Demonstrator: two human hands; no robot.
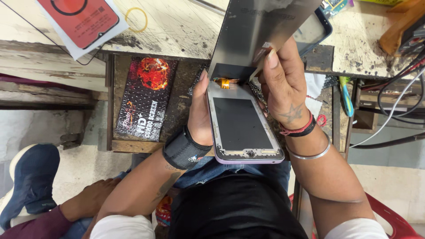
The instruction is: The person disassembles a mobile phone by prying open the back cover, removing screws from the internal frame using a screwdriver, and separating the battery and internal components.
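My left hand (200, 113) grips the left edge of an opened phone frame (244, 128), a lilac-edged body with a dark inner panel, held above my lap. My right hand (283, 84) holds the detached grey screen panel (261, 31), tilted up and away from the frame. A small orange flex cable (225, 82) still joins the panel to the frame at the hinge line. A black wrist wrap covers my left wrist, and red and black bands plus a metal bangle circle my right wrist.
A worn wooden workbench (177, 31) lies ahead, with a red phone-shaped packet (79, 20) and a yellow rubber band (136, 18). A black packet with an orange design (147, 99) sits in the open drawer. Cables (398, 93) hang at right. Another person's leg and blue shoe (31, 181) are at left.
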